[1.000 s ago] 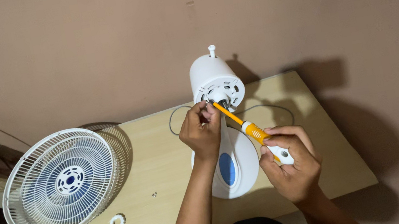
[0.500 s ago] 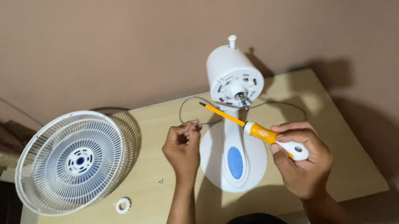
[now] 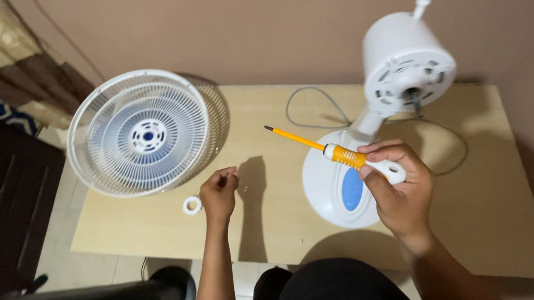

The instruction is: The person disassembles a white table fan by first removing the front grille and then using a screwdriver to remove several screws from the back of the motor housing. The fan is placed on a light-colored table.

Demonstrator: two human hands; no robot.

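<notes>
At centre frame the left hand [image 3: 219, 195] pinches its fingers together over the worktop [image 3: 274, 192], contents unseen, beside a white ring [image 3: 191, 204]. The right hand [image 3: 396, 190] grips an orange-and-white screwdriver [image 3: 340, 154] above the fan base [image 3: 343, 191], which bears a blue oval label.

One screwdriver [image 3: 332, 151], one fan grille [image 3: 141, 133], one white ring [image 3: 191, 204]

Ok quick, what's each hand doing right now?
Left hand: fingers pinched together over the table; contents cannot be told.
Right hand: closed on the screwdriver.
</notes>
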